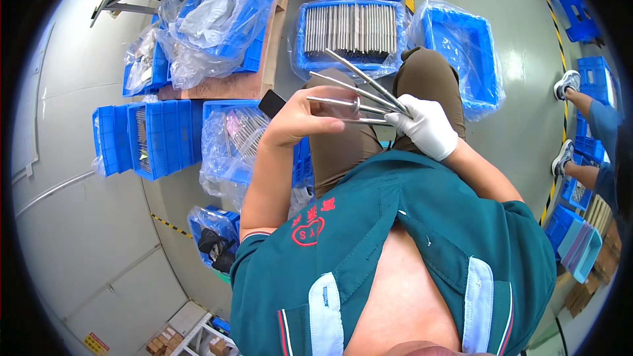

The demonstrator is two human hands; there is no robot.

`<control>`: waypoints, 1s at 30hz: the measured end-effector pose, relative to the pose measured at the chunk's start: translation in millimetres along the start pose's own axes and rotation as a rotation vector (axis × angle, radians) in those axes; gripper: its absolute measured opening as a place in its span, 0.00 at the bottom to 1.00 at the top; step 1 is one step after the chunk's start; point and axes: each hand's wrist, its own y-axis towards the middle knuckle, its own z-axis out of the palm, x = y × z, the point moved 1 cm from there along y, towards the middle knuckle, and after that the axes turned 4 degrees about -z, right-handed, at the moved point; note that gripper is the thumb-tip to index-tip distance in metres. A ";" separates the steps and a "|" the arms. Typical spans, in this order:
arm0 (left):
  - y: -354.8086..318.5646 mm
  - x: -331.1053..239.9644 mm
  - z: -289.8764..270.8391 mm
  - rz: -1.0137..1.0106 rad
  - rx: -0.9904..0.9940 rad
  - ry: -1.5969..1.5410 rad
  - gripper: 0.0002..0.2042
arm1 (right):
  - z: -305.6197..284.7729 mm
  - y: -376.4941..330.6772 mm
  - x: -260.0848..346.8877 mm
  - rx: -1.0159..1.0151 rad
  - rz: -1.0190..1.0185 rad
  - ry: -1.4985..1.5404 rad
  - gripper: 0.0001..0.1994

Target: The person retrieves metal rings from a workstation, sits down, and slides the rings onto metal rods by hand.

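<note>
Several slim metal rods (pixel 369 91) fan out to the upper left from my right hand (pixel 427 128), which wears a white glove and is closed around their lower ends. One rod carries a round collar (pixel 357 105) partway along. My left hand (pixel 300 118), bare, is beside the rods' free ends. Its thumb stretches toward the lowest rod, while the other fingers are smeared by motion, so I cannot tell whether they grip a rod. A flat black piece (pixel 271 103) shows at the back of that hand; its kind is unclear.
Ahead of my knees stands a blue bin of upright rods (pixel 349 29), with another behind. A plastic-lined blue bin (pixel 461 59) is at right. Left are a lined bin with loose rods (pixel 241 135), bins on a wooden pallet (pixel 277 39) and stacked bins (pixel 158 138). Another person's legs (pixel 583 95) show far right.
</note>
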 end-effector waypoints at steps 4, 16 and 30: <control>1.8 9.5 -8.5 0.075 0.220 -0.128 0.40 | -6.4 1.0 1.8 0.151 0.170 0.167 0.08; 23.8 57.7 18.9 0.047 0.137 -0.773 0.11 | -13.0 4.4 0.6 0.268 0.416 0.380 0.09; -12.3 39.7 -25.1 0.303 -0.152 -0.668 0.04 | -17.5 -9.4 0.4 0.327 0.504 0.419 0.09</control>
